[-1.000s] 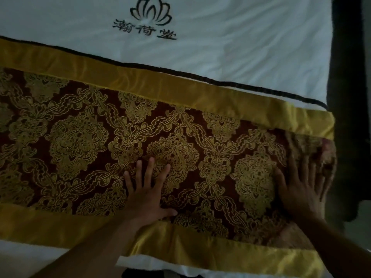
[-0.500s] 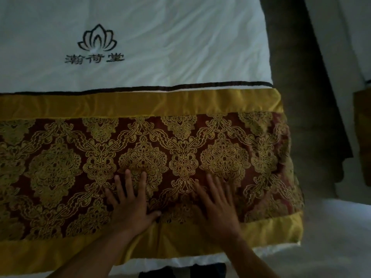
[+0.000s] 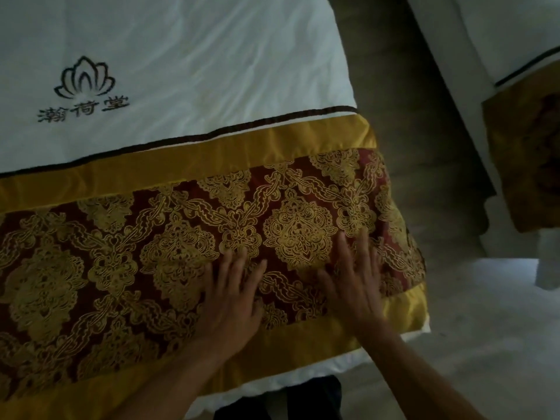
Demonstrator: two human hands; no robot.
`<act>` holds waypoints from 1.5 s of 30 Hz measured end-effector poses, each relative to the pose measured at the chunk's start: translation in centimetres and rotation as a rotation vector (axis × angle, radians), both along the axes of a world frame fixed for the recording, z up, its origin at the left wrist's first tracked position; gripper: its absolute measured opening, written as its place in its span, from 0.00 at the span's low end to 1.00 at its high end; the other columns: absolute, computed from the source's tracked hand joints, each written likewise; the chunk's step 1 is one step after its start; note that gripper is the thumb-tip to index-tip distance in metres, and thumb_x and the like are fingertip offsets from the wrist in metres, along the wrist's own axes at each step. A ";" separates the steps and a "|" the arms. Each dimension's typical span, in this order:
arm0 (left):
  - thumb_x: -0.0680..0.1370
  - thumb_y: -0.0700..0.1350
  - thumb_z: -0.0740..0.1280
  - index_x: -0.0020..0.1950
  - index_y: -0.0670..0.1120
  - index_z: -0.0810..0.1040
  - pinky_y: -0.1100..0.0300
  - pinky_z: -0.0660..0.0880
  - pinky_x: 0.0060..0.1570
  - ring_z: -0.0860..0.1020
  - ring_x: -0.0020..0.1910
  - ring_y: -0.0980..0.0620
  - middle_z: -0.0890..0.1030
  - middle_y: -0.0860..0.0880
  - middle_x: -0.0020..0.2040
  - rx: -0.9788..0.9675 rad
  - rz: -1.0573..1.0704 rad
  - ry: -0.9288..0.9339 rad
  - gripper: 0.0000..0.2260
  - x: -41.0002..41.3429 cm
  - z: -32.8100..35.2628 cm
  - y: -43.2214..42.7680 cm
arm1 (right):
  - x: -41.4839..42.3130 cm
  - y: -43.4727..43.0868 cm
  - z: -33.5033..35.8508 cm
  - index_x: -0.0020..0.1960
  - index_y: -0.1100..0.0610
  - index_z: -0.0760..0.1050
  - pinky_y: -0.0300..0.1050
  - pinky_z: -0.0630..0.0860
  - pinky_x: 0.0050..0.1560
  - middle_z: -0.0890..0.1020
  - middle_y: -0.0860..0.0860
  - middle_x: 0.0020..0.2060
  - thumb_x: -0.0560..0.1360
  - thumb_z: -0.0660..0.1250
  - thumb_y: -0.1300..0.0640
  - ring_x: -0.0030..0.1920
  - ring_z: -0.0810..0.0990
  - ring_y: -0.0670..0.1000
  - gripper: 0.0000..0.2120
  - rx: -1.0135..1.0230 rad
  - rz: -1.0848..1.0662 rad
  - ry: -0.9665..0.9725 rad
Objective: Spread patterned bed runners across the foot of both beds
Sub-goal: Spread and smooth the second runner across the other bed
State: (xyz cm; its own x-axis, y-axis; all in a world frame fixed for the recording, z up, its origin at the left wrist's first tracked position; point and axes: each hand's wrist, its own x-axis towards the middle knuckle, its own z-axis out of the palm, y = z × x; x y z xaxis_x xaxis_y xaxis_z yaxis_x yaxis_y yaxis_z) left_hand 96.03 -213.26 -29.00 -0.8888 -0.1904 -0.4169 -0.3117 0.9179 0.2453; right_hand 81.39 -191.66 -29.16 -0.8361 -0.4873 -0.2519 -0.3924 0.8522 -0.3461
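A dark red bed runner (image 3: 127, 253) with gold damask pattern and yellow satin borders lies across the foot of the near bed (image 3: 188, 56), whose white cover bears a black lotus logo. The runner's right end drapes over the bed's side. My left hand (image 3: 233, 298) lies flat on the runner, fingers spread. My right hand (image 3: 354, 286) lies flat beside it, nearer the bed's right edge. A second runner (image 3: 527, 153) of the same kind hangs over the foot of the second bed (image 3: 500, 28) at the far right.
A grey-brown floor aisle (image 3: 424, 147) runs between the two beds. Paler floor (image 3: 485, 328) lies at the lower right. The white sheet edge (image 3: 303, 377) shows below the near runner, close to my legs.
Both hands stay flat on the runner and have slid right along it, towards the bed's edge. My view has turned right, so the aisle and second bed show more.
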 end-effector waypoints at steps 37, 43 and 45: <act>0.71 0.75 0.62 0.77 0.67 0.32 0.23 0.40 0.70 0.28 0.77 0.41 0.28 0.47 0.79 -0.086 -0.151 -0.178 0.47 -22.7 -1.8 10.0 | -3.3 11.1 -6.3 0.80 0.38 0.35 0.57 0.49 0.81 0.38 0.42 0.81 0.79 0.42 0.27 0.81 0.39 0.47 0.35 -0.049 -0.321 -0.182; 0.71 0.77 0.58 0.79 0.65 0.37 0.26 0.45 0.73 0.37 0.81 0.42 0.37 0.48 0.82 -0.038 -0.124 -0.109 0.45 -22.8 -1.1 9.3 | -3.5 12.9 -6.0 0.78 0.31 0.36 0.59 0.59 0.78 0.51 0.44 0.82 0.75 0.43 0.23 0.80 0.56 0.50 0.35 -0.148 -0.440 -0.346; 0.72 0.77 0.56 0.80 0.63 0.40 0.28 0.49 0.74 0.43 0.81 0.41 0.42 0.46 0.83 -0.054 -0.057 -0.024 0.44 -23.1 -0.6 8.4 | -4.0 12.7 -5.5 0.78 0.31 0.37 0.59 0.57 0.79 0.52 0.45 0.82 0.76 0.40 0.24 0.80 0.55 0.50 0.34 -0.133 -0.442 -0.360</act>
